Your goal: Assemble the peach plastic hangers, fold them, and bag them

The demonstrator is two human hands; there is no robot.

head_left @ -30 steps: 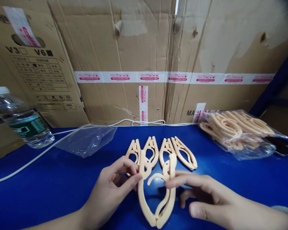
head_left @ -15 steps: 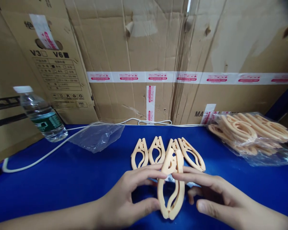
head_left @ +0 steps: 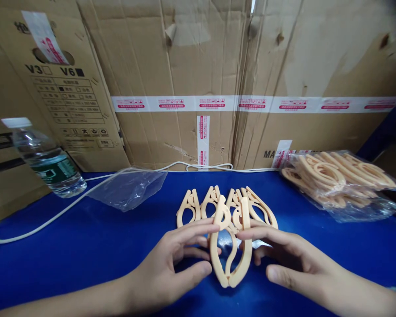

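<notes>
A beige folding clothes hanger (head_left: 219,265) stands tilted up between my two hands, its arms spread at the top and joined at the hinge below. My left hand (head_left: 173,259) grips the hanger's left arm, with fingers across its front and behind it and the thumb near its lower edge. On the right arm are the index and middle fingers of my right hand (head_left: 295,259), while that thumb stays apart. Just behind, several more folded hangers (head_left: 267,210) lie in a row on the blue table (head_left: 125,237), partly covered by the held one and my fingers.
Bagged hangers (head_left: 336,176) are piled at the right. A flat clear plastic bag (head_left: 127,189), a white cable (head_left: 46,224) and a water bottle (head_left: 51,163) occupy the left and back. Cardboard boxes (head_left: 171,66) form a wall behind the table.
The held hanger's arms have spread apart at the top, where they were nearly together before. It has risen slightly in view. The whole view has shifted a little, moving the surroundings left.
</notes>
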